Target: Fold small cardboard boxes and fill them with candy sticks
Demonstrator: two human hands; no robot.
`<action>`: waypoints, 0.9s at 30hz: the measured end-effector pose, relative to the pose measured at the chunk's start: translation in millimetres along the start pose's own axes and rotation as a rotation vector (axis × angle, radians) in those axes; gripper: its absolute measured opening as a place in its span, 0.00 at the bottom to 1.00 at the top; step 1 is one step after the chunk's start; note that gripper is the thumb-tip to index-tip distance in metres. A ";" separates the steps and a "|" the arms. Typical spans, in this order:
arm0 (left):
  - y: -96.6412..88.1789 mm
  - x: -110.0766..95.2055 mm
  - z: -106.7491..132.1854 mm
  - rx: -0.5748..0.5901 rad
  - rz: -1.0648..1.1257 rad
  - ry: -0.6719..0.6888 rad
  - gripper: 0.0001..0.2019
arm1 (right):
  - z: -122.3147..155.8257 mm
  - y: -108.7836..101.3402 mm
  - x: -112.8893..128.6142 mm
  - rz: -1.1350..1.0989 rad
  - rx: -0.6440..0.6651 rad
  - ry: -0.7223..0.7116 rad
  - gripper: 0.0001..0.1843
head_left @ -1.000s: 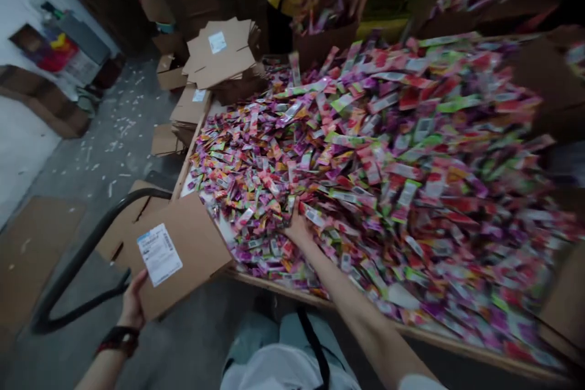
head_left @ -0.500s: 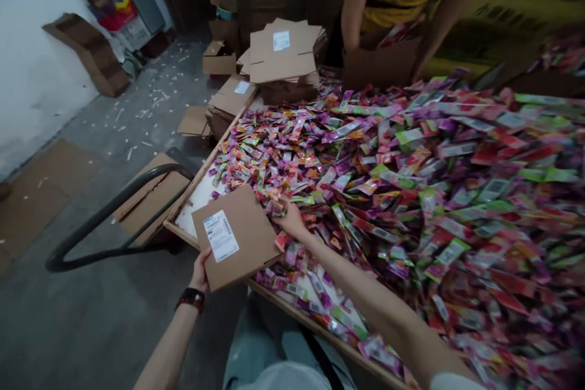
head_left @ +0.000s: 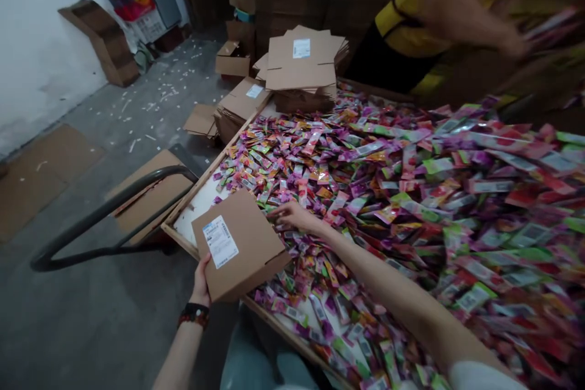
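Note:
My left hand (head_left: 201,280) grips the near edge of a small brown cardboard box (head_left: 240,244) with a white label, holding it tilted over the table's near left corner. My right hand (head_left: 295,215) reaches across a huge pile of colourful sachets (head_left: 411,195), its fingers stretched out and resting on the packets just right of the box. The pile covers the wooden-rimmed table (head_left: 183,239), with a bare white patch at the corner behind the box.
A person in a yellow shirt (head_left: 439,12) works at the far side, arm moving and blurred. Stacks of flat cardboard boxes (head_left: 301,64) sit at the table's far left corner. A black trolley handle (head_left: 105,219) and flat cardboard lie on the floor at left.
My left hand has brought the box from beside the table up over its corner. My right hand has shifted across the sachets and opened out flat. The other person has moved.

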State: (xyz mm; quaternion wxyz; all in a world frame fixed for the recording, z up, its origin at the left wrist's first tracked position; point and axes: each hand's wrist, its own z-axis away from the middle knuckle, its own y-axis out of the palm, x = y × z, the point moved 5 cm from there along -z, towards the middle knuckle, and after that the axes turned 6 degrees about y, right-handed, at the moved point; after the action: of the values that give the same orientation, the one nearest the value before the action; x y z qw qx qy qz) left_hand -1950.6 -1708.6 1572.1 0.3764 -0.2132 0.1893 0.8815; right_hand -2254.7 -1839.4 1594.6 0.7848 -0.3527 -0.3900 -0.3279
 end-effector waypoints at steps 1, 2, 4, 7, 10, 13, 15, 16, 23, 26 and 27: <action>-1.0 2.9 -0.9 -0.002 0.016 -0.016 0.27 | -4.2 -13.2 -6.6 0.220 -0.135 0.022 0.40; -2.2 5.3 -1.9 -0.004 0.032 -0.030 0.27 | -6.8 -23.0 -13.4 0.463 -0.255 0.027 0.47; -4.9 8.5 -4.0 -0.010 0.056 -0.052 0.27 | -14.6 -26.4 -27.2 0.873 -0.332 -0.024 0.56; -6.2 10.2 -4.8 -0.021 0.069 -0.062 0.28 | -41.5 -10.8 -46.8 1.127 -0.168 -0.076 0.61; -2.5 10.5 -1.7 -0.045 0.038 -0.058 0.28 | -71.0 -6.5 -50.3 1.109 -0.095 0.017 0.59; 2.4 12.0 2.5 -0.064 0.015 -0.056 0.27 | -80.5 -13.5 -39.8 1.069 -0.064 0.069 0.38; 4.3 15.9 3.5 -0.047 0.039 -0.065 0.27 | -73.8 -22.1 -27.7 1.058 -0.061 0.085 0.30; 4.8 19.4 3.1 -0.026 0.062 -0.077 0.28 | -67.4 -26.7 -20.3 1.056 -0.067 0.094 0.28; -1.1 70.4 -11.3 0.114 0.237 -0.150 0.31 | 9.9 -49.2 56.9 1.040 -0.087 0.033 0.26; -6.9 90.2 -13.1 0.189 0.303 -0.181 0.31 | 35.7 -63.5 83.9 1.074 0.038 0.018 0.28; -9.4 93.5 -12.8 0.201 0.318 -0.185 0.31 | 40.1 -71.9 89.0 1.091 0.045 0.043 0.28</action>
State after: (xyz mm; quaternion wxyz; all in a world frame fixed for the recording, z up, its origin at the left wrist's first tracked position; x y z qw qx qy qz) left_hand -1999.1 -1654.4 1511.3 0.2674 -0.0602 0.2720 0.9224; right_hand -2284.0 -1866.8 1709.0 0.8563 -0.4800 -0.1410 0.1283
